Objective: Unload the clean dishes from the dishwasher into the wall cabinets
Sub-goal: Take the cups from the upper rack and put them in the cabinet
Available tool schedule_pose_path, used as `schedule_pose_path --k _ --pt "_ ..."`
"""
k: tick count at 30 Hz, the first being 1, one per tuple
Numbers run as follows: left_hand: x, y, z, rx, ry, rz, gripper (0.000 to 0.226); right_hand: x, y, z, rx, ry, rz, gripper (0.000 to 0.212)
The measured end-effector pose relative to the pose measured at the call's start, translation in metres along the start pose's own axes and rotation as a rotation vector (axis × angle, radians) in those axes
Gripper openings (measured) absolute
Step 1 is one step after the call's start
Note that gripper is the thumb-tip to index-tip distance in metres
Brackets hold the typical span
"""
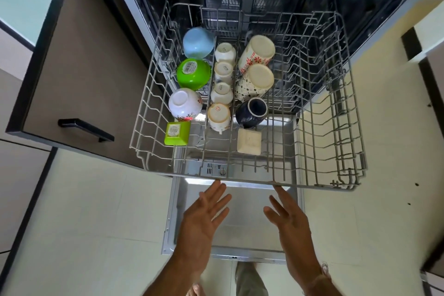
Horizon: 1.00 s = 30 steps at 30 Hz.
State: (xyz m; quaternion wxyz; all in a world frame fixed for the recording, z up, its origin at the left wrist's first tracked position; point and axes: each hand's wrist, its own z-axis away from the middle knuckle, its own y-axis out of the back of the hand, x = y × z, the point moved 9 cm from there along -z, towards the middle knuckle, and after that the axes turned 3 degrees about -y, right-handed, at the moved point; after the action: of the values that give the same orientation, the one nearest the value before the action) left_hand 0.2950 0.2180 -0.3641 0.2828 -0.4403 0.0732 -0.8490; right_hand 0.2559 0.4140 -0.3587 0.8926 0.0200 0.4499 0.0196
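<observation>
The grey wire dishwasher rack (336, 142) is pulled out over the lowered door (240, 214). On its left side sit upside-down bowls: a blue bowl (198, 42), a green bowl (193, 73), a white flowered bowl (185, 104) and a small green square cup (176, 133). The middle holds several white cups (224, 72), two patterned mugs (258, 65), a dark blue mug (252, 112) and a cream square dish (249, 141). My left hand (204, 218) and my right hand (288, 221) hover with straight fingers just below the rack's front edge, holding nothing.
An open brown cabinet door (79, 74) with a black handle (85, 128) stands to the left of the rack. The right half of the rack holds no dishes. Pale floor tiles (96, 211) lie around the dishwasher. My foot shows below the door.
</observation>
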Motion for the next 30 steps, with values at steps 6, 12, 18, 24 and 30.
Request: schedule_pose_path --k 6,12,18,24,30 --pt "0.050 0.007 0.012 0.110 -0.189 -0.130 0.074 -0.045 0.015 0.006 0.083 -0.023 -0.055 0.023" --pt "0.118 -0.018 -0.026 0.092 -0.394 -0.213 0.066 -0.117 0.005 -0.020 0.082 0.174 -0.051 0.028" --pt "0.145 -0.038 -0.108 0.188 -0.535 -0.684 0.056 -0.164 -0.044 -0.077 0.042 0.331 0.128 0.039" --pt "0.142 -0.049 -0.157 0.370 -0.526 -1.302 0.075 -0.233 -0.127 -0.122 0.016 0.759 0.742 0.043" --pt "0.137 -0.049 -0.168 0.500 -0.473 -1.441 0.074 -0.233 -0.198 -0.182 -0.067 0.793 1.468 0.049"
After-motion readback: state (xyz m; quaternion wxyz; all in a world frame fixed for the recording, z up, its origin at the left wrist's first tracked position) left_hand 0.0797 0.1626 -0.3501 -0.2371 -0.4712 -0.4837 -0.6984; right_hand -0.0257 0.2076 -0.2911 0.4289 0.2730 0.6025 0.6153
